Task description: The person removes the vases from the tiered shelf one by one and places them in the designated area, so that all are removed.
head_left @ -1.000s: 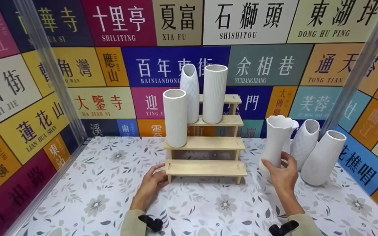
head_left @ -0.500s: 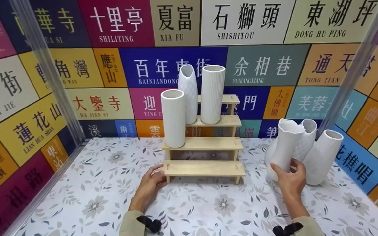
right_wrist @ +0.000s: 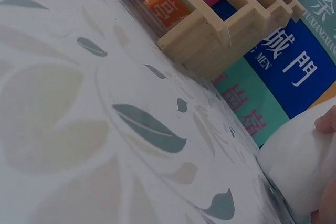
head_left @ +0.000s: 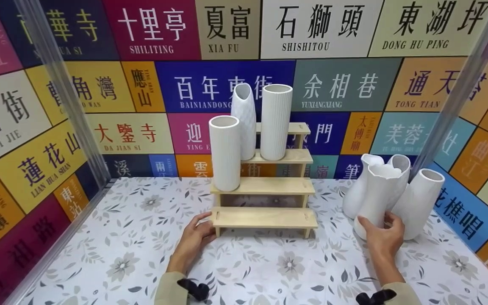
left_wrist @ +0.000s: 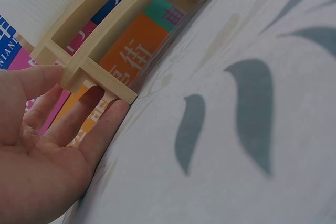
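Observation:
My right hand (head_left: 384,237) grips the lower part of a white vase (head_left: 379,195) with a scalloped rim. That vase stands upright in front of three other white vases on the right. In the right wrist view only its rounded lower body (right_wrist: 294,161) and some fingertips show. My left hand (head_left: 193,237) is at the left end of a stepped wooden stand (head_left: 265,217); in the left wrist view its extended fingers (left_wrist: 107,124) touch the end plank and leg. A ribbed cylinder vase (head_left: 225,156) stands on the stand's second step.
Higher on the stand are a slanted-mouth vase (head_left: 245,123) and another ribbed cylinder vase (head_left: 276,123). A wavy-rimmed vase (head_left: 354,195), a textured vase (head_left: 401,169) and a smooth tapered vase (head_left: 424,199) crowd the right. Clear posts (head_left: 451,89) flank the floral cloth (head_left: 244,271).
My right hand has moved the scalloped vase rightward and toward me, uncovering the wavy-rimmed vase behind it. My left hand stays at the stand's end.

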Demonstrator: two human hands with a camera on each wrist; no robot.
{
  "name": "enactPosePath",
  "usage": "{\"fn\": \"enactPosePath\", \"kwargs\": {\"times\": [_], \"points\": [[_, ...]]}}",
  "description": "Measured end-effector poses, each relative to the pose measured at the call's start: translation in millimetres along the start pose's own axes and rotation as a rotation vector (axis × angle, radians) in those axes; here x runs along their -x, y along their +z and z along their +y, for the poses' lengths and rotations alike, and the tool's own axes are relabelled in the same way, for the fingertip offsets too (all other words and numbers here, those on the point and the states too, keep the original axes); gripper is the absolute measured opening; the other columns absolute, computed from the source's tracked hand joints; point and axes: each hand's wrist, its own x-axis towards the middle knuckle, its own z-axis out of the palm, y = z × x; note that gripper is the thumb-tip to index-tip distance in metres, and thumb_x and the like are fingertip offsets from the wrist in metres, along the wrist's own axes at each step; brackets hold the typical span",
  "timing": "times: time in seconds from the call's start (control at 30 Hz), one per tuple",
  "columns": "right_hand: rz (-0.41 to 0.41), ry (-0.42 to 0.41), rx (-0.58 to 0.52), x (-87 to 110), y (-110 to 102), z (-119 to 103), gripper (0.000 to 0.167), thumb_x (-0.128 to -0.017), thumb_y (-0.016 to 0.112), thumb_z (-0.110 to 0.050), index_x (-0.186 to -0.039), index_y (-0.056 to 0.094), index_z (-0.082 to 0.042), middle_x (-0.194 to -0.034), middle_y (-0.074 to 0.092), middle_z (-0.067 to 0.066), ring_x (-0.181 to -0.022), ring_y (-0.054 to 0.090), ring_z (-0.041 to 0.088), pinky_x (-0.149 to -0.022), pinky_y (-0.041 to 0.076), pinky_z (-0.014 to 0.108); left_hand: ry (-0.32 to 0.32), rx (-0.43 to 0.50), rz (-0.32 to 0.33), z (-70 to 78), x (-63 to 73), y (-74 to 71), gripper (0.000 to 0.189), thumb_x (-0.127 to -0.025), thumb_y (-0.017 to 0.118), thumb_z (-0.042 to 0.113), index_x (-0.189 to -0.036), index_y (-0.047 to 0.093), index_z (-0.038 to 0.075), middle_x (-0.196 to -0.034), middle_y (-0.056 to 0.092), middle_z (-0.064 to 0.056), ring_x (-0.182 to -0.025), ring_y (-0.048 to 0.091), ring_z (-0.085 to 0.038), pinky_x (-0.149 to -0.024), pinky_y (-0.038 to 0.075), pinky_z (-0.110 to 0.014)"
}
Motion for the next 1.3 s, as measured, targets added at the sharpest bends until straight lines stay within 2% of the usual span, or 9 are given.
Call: {"fn": "enactPosePath", "kwargs": {"times": [0.37,0.57,0.8,1.0,1.3], "points": [[0.026,0.015,-0.012,-2.2,-3.3,5.8,0.072,-0.081,0.082,-0.017,-0.14,0.045,0.0,-0.142,0.048,0.019,-0.129,0.048,0.032,-0.113,0.039,0.045,0.016,-0.001,0.016,-0.7,0.1,0.4,0.049,-0.103,0.055,0.019,-0.148,0.042,0.005,-0.129,0.065,-0.019,-0.112,0.067,-0.027,-0.095,0.056,-0.036],[0.023,0.021,-0.013,-2.9,-5.4,5.8,0.075,-0.084,0.08,-0.02,-0.144,0.041,0.002,-0.147,0.043,0.023,-0.134,0.043,0.036,-0.118,0.033,0.047,0.016,0.011,0.014,-0.3,1.5,1.4,0.048,-0.104,0.055,0.019,-0.148,0.042,0.005,-0.13,0.065,-0.02,-0.114,0.066,-0.029,-0.096,0.056,-0.037],[0.075,-0.033,-0.004,-2.3,-5.0,4.8,0.068,-0.081,0.079,-0.008,-0.139,0.047,0.004,-0.142,0.048,0.025,-0.133,0.044,0.036,-0.119,0.032,0.046,0.009,-0.005,0.019,-0.2,1.4,1.7,0.048,-0.104,0.054,0.02,-0.148,0.042,0.006,-0.136,0.061,-0.022,-0.118,0.065,-0.029,-0.098,0.055,-0.038],[0.092,-0.063,0.002,-1.3,-4.4,1.6,0.066,-0.085,0.077,-0.011,-0.143,0.047,-0.001,-0.142,0.044,0.023,-0.134,0.042,0.036,-0.119,0.032,0.047,0.018,-0.011,0.014,0.2,2.0,-0.3,0.048,-0.105,0.052,0.018,-0.149,0.041,0.006,-0.131,0.063,-0.02,-0.116,0.066,-0.029,-0.097,0.056,-0.038],[0.071,-0.085,0.01,-2.9,-10.6,-2.0,0.067,-0.09,0.074,-0.015,-0.148,0.042,-0.008,-0.148,0.04,0.019,-0.135,0.044,0.034,-0.121,0.032,0.047,0.032,0.0,-0.008,-0.2,1.9,-1.0,0.048,-0.105,0.053,0.019,-0.149,0.041,0.006,-0.129,0.066,-0.017,-0.116,0.066,-0.03,-0.098,0.056,-0.038]]}}
